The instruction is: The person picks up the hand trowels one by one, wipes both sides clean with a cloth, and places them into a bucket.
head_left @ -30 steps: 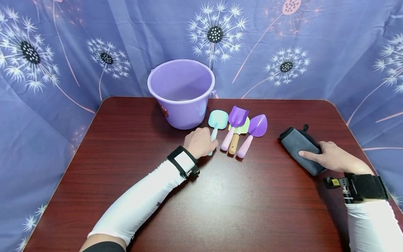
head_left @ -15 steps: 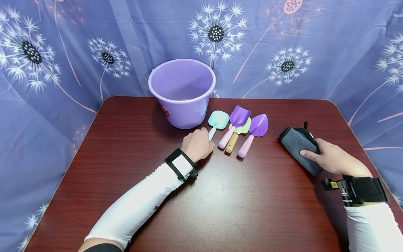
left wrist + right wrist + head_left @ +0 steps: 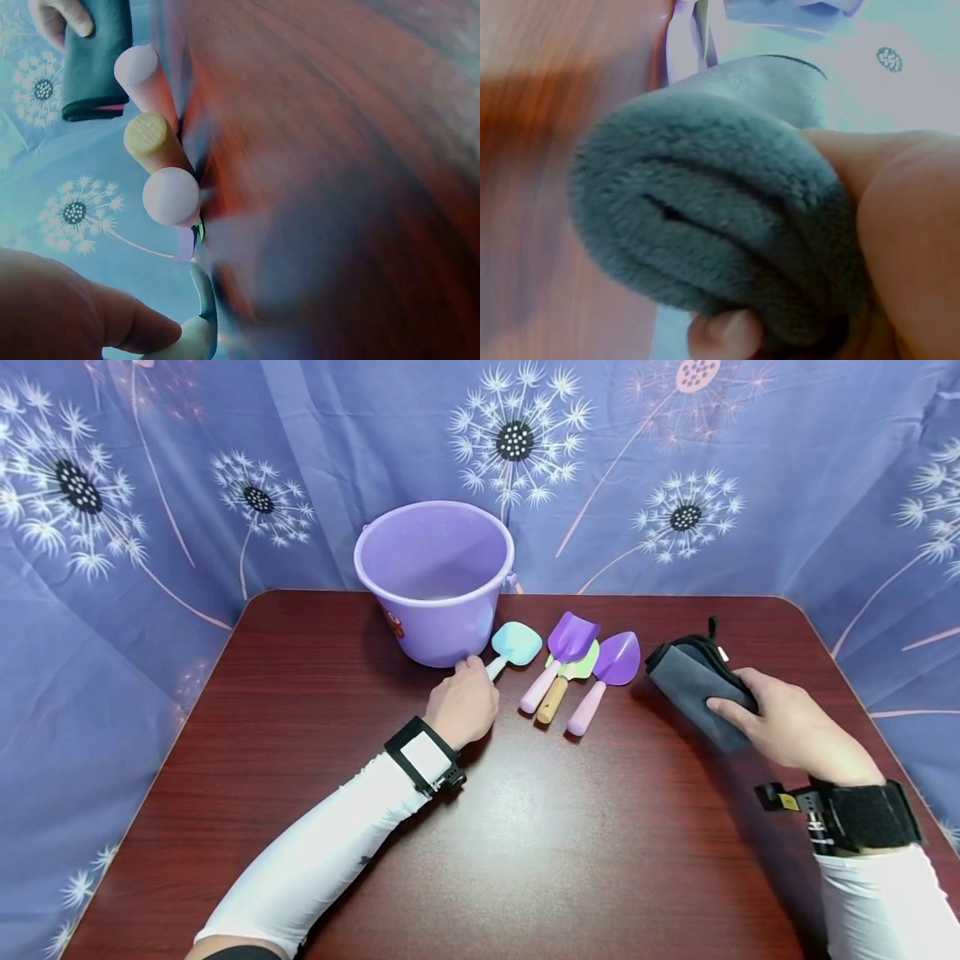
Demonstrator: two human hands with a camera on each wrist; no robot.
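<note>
Low over the table, just in front of the purple bucket (image 3: 450,631), my left hand (image 3: 461,703) grips the pale handle of a light blue toy shovel (image 3: 517,643). Thumb and handle (image 3: 187,345) show at the bottom of the left wrist view. At the right, my right hand (image 3: 798,727) holds a folded grey towel (image 3: 693,689) with black edging and a loop, thumb on top. It appears raised off the table. The towel's plush folded layers (image 3: 697,210) fill the right wrist view, with a fingertip underneath.
Between the hands lie a purple square-ended shovel (image 3: 572,637) with a pink handle, a green shovel (image 3: 587,660) partly beneath it with a tan handle, and a purple pointed trowel (image 3: 618,658). A dandelion-print curtain (image 3: 330,460) hangs behind the dark wooden table (image 3: 570,860).
My left hand has drawn the blue shovel slightly left, away from the other tools, towards the bucket. My right hand has lifted the towel and moved it left.
</note>
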